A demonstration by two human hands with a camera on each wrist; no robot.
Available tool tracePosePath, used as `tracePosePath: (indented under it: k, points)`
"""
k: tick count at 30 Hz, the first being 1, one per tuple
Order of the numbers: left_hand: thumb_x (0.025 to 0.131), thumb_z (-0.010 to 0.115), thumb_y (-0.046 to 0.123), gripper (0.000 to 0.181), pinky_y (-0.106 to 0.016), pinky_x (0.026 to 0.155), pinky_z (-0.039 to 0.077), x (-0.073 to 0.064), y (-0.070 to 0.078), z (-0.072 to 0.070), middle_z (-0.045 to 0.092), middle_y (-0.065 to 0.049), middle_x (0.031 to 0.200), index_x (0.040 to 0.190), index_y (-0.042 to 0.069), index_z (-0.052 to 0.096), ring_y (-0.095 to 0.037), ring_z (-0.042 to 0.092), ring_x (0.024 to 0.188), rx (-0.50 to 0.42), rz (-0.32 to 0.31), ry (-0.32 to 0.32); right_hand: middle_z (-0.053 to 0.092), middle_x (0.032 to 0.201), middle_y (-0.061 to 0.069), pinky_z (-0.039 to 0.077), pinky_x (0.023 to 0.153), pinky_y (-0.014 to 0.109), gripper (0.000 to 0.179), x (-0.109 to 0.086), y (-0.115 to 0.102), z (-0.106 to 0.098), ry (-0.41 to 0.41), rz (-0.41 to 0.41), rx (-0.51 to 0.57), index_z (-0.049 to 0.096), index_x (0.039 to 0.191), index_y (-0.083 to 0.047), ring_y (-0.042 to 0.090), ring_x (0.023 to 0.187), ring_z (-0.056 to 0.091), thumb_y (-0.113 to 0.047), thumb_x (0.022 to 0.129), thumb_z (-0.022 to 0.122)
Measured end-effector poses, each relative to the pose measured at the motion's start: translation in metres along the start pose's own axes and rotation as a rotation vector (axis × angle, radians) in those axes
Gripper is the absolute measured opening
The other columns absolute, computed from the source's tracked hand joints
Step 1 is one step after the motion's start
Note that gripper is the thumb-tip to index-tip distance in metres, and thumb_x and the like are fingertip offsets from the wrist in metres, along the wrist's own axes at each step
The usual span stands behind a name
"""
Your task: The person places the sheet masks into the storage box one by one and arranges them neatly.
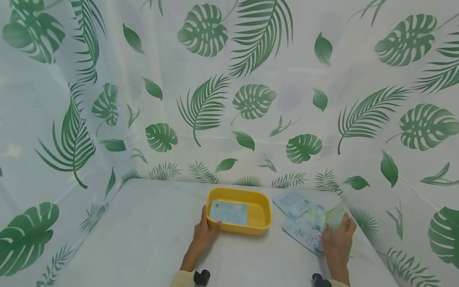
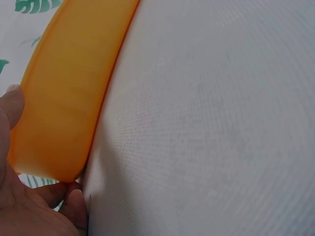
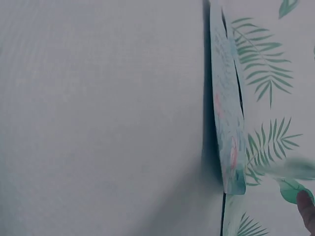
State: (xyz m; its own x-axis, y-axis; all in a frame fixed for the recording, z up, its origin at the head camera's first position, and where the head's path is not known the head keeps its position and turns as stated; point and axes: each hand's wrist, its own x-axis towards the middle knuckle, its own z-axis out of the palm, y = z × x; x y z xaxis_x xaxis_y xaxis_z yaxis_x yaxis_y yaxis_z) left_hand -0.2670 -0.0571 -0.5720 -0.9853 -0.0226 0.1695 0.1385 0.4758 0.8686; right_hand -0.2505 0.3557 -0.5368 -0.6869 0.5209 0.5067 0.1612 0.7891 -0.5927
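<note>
While your left hand (image 1: 205,234) curls round the yellow tray (image 1: 239,228) near the desk's (image 1: 150,235) back edge, your right hand (image 1: 338,241) pinches a pale green packet (image 1: 335,216) near the back right corner.

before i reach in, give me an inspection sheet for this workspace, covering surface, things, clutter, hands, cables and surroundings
Surface: white table, looks flat.
Job's things: yellow tray with one blue packet lying in its left part; loose packets overlap on the table to its right.
Clutter: nothing seen beyond those packets.
Hands: left hand holds the tray's near left corner; right hand pinches a pale green packet beside the others.
Cables: nothing seen.
Surroundings: white leaf-print sheets behind and at both sides.
</note>
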Motion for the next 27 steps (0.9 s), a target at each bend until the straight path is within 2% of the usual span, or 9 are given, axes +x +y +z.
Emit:
tracePosePath:
  k: [4,7,10,12,16,18,21,24,27]
  points:
    - [0.093,0.063,0.041,0.088,-0.060,0.103,0.040,0.000,0.001,0.001,0.041,-0.036,0.144,0.155,0.001,0.013,-0.051,0.048,0.127,-0.003,-0.005,-0.011,0.024,0.146,0.029,0.046,0.087,0.063,0.079,0.000,0.003,-0.001,0.066,0.044,0.003,0.011,0.155,0.000,0.058,0.113,0.048,0.007,0.089,0.055]
    - [0.094,0.063,0.039,0.087,-0.060,0.102,0.041,0.000,0.002,0.000,0.041,-0.036,0.144,0.155,0.002,0.013,-0.051,0.048,0.127,0.001,-0.006,-0.011,0.022,0.149,0.026,0.045,0.091,0.062,0.076,0.000,0.007,0.000,0.078,0.103,0.020,0.010,0.156,-0.003,0.057,0.116,0.047,0.008,0.091,0.049]
    - [0.094,0.063,0.037,0.086,-0.061,0.101,0.041,-0.001,0.002,-0.001,0.042,-0.037,0.143,0.155,0.002,0.014,-0.052,0.048,0.126,0.005,-0.008,-0.009,0.023,0.149,0.027,0.037,0.106,0.059,0.064,0.000,0.012,0.001,0.082,0.151,0.096,0.023,0.152,0.003,0.051,0.131,0.037,0.007,0.092,0.045]
    - [0.094,0.063,0.036,0.085,-0.061,0.101,0.042,-0.001,0.002,-0.001,0.042,-0.038,0.142,0.155,0.003,0.014,-0.052,0.049,0.126,0.008,-0.014,-0.010,0.027,0.146,0.031,0.031,0.110,0.059,0.053,0.001,0.016,0.002,0.075,0.190,0.126,0.036,0.145,0.008,0.050,0.134,0.034,0.007,0.092,0.041]
    - [0.094,0.063,0.037,0.086,-0.060,0.101,0.042,-0.002,0.001,0.000,0.042,-0.037,0.143,0.155,0.004,0.013,-0.051,0.049,0.127,0.023,-0.018,-0.014,0.038,0.130,0.037,0.032,0.104,0.059,0.039,-0.001,0.025,0.000,0.023,0.319,0.130,0.054,0.127,0.015,0.052,0.122,0.040,0.005,0.094,0.036]
    - [0.094,0.063,0.039,0.086,-0.059,0.102,0.042,-0.002,0.000,0.000,0.042,-0.036,0.144,0.155,0.004,0.013,-0.050,0.048,0.128,0.034,-0.027,-0.016,0.039,0.127,0.037,0.032,0.103,0.059,0.039,-0.003,0.028,-0.001,-0.028,0.403,0.119,0.053,0.128,0.014,0.053,0.120,0.039,0.002,0.095,0.035]
    - [0.094,0.063,0.039,0.087,-0.060,0.104,0.040,-0.003,0.000,-0.002,0.040,-0.035,0.146,0.155,0.005,0.012,-0.050,0.046,0.130,0.033,-0.035,-0.017,0.033,0.133,0.038,0.028,0.108,0.058,0.044,-0.006,0.032,0.000,-0.113,0.484,0.113,0.044,0.136,0.014,0.053,0.125,0.034,-0.003,0.095,0.038]
    - [0.094,0.062,0.041,0.088,-0.060,0.106,0.038,-0.003,0.001,-0.003,0.038,-0.034,0.147,0.156,0.005,0.010,-0.050,0.043,0.132,0.021,-0.044,-0.025,0.026,0.138,0.039,0.025,0.111,0.058,0.052,-0.010,0.035,0.000,-0.163,0.505,0.124,0.036,0.139,0.016,0.054,0.128,0.030,-0.007,0.094,0.046]
    - [0.094,0.061,0.043,0.089,-0.060,0.107,0.037,-0.001,0.003,-0.002,0.037,-0.034,0.148,0.156,0.006,0.009,-0.050,0.042,0.133,0.015,-0.055,-0.037,0.028,0.135,0.040,0.025,0.109,0.058,0.052,-0.012,0.037,-0.001,-0.168,0.481,0.132,0.038,0.138,0.015,0.054,0.127,0.030,-0.008,0.093,0.050]
